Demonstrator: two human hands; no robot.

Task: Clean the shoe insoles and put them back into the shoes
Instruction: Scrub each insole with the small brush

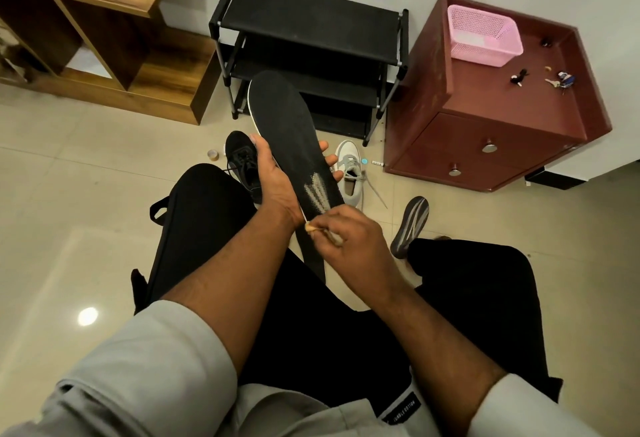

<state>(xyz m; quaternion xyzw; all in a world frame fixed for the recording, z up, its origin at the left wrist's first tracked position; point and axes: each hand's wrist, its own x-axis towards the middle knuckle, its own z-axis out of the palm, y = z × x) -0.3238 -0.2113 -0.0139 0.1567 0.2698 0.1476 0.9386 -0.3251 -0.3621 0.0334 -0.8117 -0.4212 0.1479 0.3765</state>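
Over my lap, my left hand (273, 176) holds the black insole (291, 145) up flat so my right hand (349, 232), pinched tight on a small brush (334, 237), can scrub its heel.

Insoles: two, a black one (284, 131) held up and a grey striped one (410, 227) on the floor. Shoes: two, one black (242, 162), one white (349, 173). Shoe rack (308, 20): one. Pink basket (483, 34): one. Cabinet drawers: two knobs (489, 148). Small items on the cabinet top: perhaps five, too small to tell.
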